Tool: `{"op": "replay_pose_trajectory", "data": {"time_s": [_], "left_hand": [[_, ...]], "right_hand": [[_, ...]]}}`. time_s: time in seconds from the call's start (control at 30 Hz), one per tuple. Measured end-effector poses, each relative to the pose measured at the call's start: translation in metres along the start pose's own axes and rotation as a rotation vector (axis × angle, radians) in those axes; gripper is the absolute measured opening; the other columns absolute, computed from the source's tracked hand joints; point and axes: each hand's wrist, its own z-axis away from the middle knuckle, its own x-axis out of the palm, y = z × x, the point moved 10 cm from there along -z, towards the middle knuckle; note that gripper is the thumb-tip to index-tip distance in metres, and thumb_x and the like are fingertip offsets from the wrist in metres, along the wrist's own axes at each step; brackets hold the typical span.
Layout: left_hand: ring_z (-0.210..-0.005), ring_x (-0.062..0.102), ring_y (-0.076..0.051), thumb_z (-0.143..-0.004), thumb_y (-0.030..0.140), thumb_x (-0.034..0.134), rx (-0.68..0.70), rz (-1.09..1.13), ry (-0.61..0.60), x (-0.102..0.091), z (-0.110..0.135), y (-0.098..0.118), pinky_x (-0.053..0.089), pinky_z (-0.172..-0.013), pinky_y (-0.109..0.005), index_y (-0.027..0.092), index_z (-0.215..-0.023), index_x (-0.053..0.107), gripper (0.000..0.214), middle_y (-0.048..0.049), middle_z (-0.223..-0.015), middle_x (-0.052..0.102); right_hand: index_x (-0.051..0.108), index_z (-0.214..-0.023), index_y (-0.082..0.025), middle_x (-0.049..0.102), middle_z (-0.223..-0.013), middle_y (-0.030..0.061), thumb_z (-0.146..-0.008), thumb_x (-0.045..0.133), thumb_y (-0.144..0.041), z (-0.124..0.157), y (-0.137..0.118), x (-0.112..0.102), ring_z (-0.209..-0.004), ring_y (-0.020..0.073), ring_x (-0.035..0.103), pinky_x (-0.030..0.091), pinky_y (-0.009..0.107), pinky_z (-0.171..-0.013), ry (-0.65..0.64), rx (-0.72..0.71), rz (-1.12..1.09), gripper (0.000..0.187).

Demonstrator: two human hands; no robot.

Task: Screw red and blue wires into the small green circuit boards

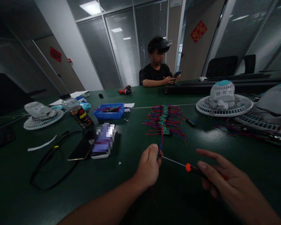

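Note:
My left hand (149, 167) is closed in a pinch on a small green circuit board with red and blue wires (159, 149) at the near middle of the dark green table (131, 193). My right hand (224, 184) grips a screwdriver (189, 167) with an orange and black handle; its thin metal shaft points left and its tip meets the board at my left fingers. Just beyond lies a pile of similar boards with red and blue wires (165, 120).
A blue tray (109, 111) of parts, a bottle (77, 111), a phone (81, 150) and a black cable (51, 162) lie at the left. White fan parts (41, 114) sit left; more fan parts (224, 98) sit right. A person (158, 67) across the table holds a phone.

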Motion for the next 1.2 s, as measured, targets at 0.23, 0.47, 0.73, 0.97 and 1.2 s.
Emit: {"op": "replay_pose_trajectory", "data": {"time_s": [0.23,0.47,0.73,0.97,1.2], "left_hand": [[-0.043,0.034,-0.009,-0.085,0.054,0.041,0.012,0.033,0.02,-0.002,-0.001,-0.002,0.028,-0.044,-0.022,0.018,-0.066,0.051,0.041,0.0055,-0.051,0.039],[-0.042,0.032,-0.008,-0.09,0.042,0.034,-0.003,0.029,-0.001,0.0,-0.001,-0.004,0.027,-0.045,-0.022,0.018,-0.069,0.05,0.036,0.0061,-0.052,0.038],[-0.041,0.03,-0.008,-0.09,0.041,0.033,-0.011,0.053,-0.013,0.001,-0.001,-0.005,0.026,-0.045,-0.022,0.018,-0.07,0.049,0.035,0.0073,-0.05,0.036],[-0.042,0.03,-0.008,-0.089,0.045,0.036,0.014,0.027,-0.03,0.002,-0.001,-0.002,0.026,-0.045,-0.022,0.018,-0.068,0.049,0.037,0.0068,-0.05,0.036],[-0.041,0.031,-0.009,-0.087,0.054,0.039,0.004,0.068,0.022,-0.002,-0.004,-0.007,0.025,-0.043,-0.021,0.018,-0.067,0.05,0.042,0.0063,-0.049,0.036]], "right_hand": [[0.053,-0.122,-0.016,0.07,-0.067,0.0048,-0.073,0.052,-0.069,0.002,-0.008,-0.011,-0.046,0.0167,0.059,0.05,0.029,-0.046,0.088,-0.049,0.027,0.072],[0.064,-0.109,-0.02,0.072,-0.103,0.0132,-0.066,0.058,-0.069,0.001,-0.009,-0.023,-0.072,0.026,0.069,0.053,0.037,-0.063,0.211,-0.074,0.092,0.065],[0.058,-0.111,-0.021,0.073,-0.087,0.0084,-0.062,0.064,-0.065,0.003,-0.012,-0.023,-0.077,0.0268,0.069,0.053,0.036,-0.065,0.225,-0.03,0.033,0.067],[0.06,-0.109,-0.022,0.072,-0.089,0.0097,-0.058,0.066,-0.067,0.006,-0.011,-0.02,-0.066,0.024,0.067,0.051,0.032,-0.051,0.187,-0.018,-0.015,0.068],[0.051,-0.128,-0.022,0.064,-0.052,0.0017,-0.075,0.037,-0.077,-0.001,0.026,0.003,-0.044,0.0188,0.055,0.043,0.028,-0.039,-0.015,0.166,-0.051,0.077]]}}
